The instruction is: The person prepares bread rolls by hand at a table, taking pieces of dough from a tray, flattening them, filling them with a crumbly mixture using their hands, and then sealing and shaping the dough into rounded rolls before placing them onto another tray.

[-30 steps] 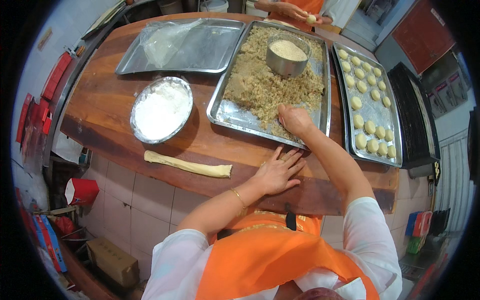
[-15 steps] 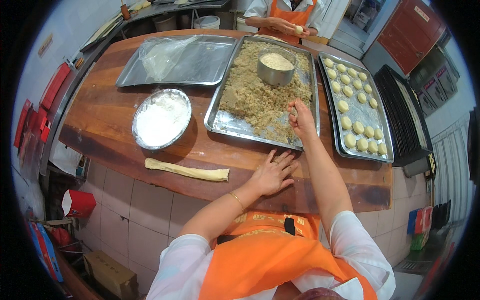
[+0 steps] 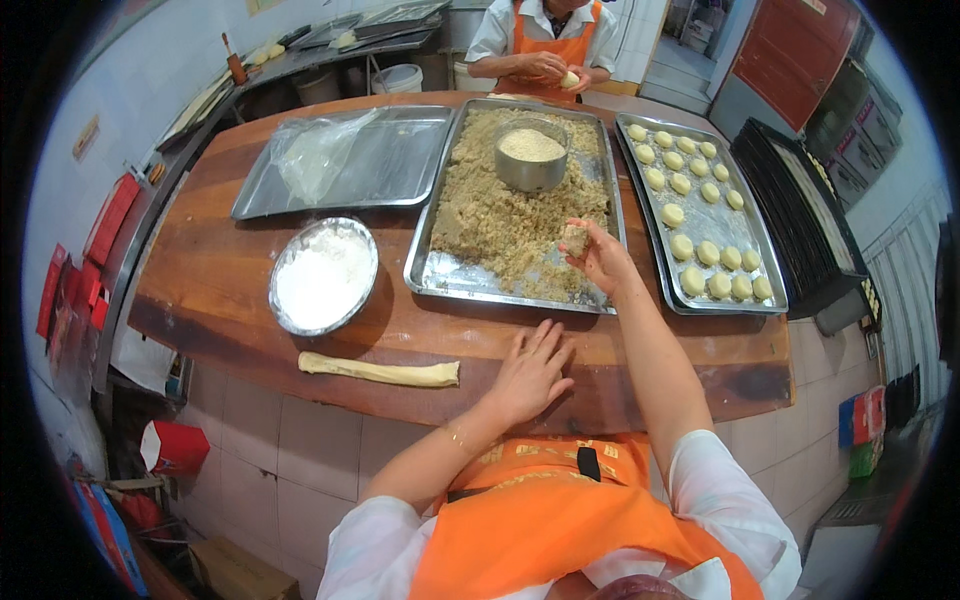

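My right hand point(image 3: 604, 258) holds a brown crumbly lump point(image 3: 575, 237) in its fingers, raised over the near right part of a metal tray point(image 3: 424, 282) of loose crumbly mixture. A round metal container point(image 3: 531, 172) of pale granules sits in that tray. My left hand point(image 3: 532, 370) lies on the wooden table point(image 3: 180, 280) just in front of the tray, fingers outstretched, holding nothing. To its left lie a long pale dough strip point(image 3: 378, 372) and, behind that, a metal bowl of white powder point(image 3: 322, 277).
A tray of dough rounds point(image 3: 720, 305) lies right, beside stacked dark trays point(image 3: 810, 215). A tray with a plastic bag point(image 3: 395, 170) is back left. A person in an orange apron point(image 3: 535, 55) across the table holds a dough piece. A steel counter point(image 3: 240, 95) follows the left wall.
My right hand has risen from the crumbly mixture with a lump in its fingers. My left hand stays on the table. The view has tilted up, showing more of the person opposite.
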Demonstrator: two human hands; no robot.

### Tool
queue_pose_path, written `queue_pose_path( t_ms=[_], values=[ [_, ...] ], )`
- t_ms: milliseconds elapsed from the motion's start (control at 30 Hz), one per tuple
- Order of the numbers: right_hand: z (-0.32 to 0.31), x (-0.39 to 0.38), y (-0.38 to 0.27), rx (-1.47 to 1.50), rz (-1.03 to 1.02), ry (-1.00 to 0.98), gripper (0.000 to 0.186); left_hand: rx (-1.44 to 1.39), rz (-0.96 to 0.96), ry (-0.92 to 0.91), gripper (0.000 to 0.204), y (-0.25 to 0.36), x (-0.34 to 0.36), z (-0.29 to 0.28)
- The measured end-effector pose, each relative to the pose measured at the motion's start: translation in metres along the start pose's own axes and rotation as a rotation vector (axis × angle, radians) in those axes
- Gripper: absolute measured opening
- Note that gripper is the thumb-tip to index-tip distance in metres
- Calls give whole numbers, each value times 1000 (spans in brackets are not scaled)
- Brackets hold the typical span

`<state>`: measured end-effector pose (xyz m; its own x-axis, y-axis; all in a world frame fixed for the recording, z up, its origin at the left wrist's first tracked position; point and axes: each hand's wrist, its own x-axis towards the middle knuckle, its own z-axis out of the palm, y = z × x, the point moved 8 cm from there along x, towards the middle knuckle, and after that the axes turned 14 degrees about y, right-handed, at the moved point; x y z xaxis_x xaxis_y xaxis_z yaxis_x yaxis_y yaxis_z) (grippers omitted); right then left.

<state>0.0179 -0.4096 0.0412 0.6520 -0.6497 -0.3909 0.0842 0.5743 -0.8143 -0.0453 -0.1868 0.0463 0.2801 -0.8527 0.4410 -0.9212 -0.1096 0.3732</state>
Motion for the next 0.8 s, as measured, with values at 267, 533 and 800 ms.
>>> queue_pose_path(
  t_ms=[267,533,800],
  values=[
    [0,11,11,427,114,47,33,164,-74,24,36,-19,-24,-5],
    [-14,22,11,-81,-88,26,43,-267,-147,-129,18,-26,1,-16],
    [-10,12,1,-38,-110,24,49,-1812,-895,-100,15,-38,-11,0]
  ],
)
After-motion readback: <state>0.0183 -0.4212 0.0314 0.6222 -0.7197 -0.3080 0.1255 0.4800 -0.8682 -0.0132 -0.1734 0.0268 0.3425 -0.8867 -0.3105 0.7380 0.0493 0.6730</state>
